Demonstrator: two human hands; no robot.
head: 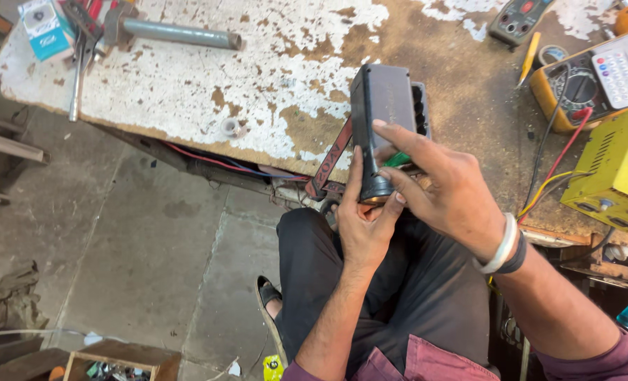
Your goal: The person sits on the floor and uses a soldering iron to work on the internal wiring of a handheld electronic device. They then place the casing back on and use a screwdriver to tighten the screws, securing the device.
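Observation:
A dark grey rectangular electronic box (384,106) with a connector socket on its right side is held upright above my lap, at the edge of the worn workbench (208,77). My left hand (365,222) grips the box from below, thumb up along its left face. My right hand (441,187) wraps over the box's lower right side, fingers across its front, and pinches a small green-handled tool (397,159) against it. A white and a black bangle circle my right wrist.
On the bench lie a grey metal pipe (180,33) and a teal box (45,28) at the left, a yellow multimeter (575,88) with red and black leads, a white keypad (621,70), a yellow pencil (528,60) and a yellow case (617,169) at the right. Concrete floor lies below left.

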